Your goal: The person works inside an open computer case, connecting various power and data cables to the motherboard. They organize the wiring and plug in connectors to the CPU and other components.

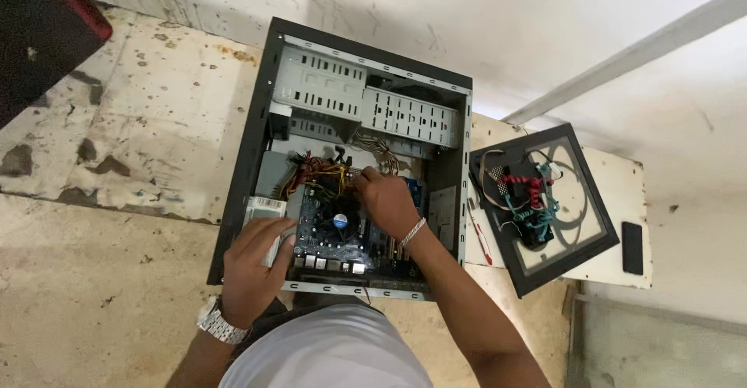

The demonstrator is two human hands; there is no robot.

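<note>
Inside open case [257, 123], both hands [387, 199]

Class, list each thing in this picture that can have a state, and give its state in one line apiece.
Computer case: side open, lying flat.
Motherboard: mounted inside the case, fan on top.
Cables: loose, bunched inside the case.
Side panel: removed, lying beside the case, wires on it.
Left hand: gripping the case's near edge.
Right hand: inside the case, fingers at the cables.
Phone: face down, apart.
</note>
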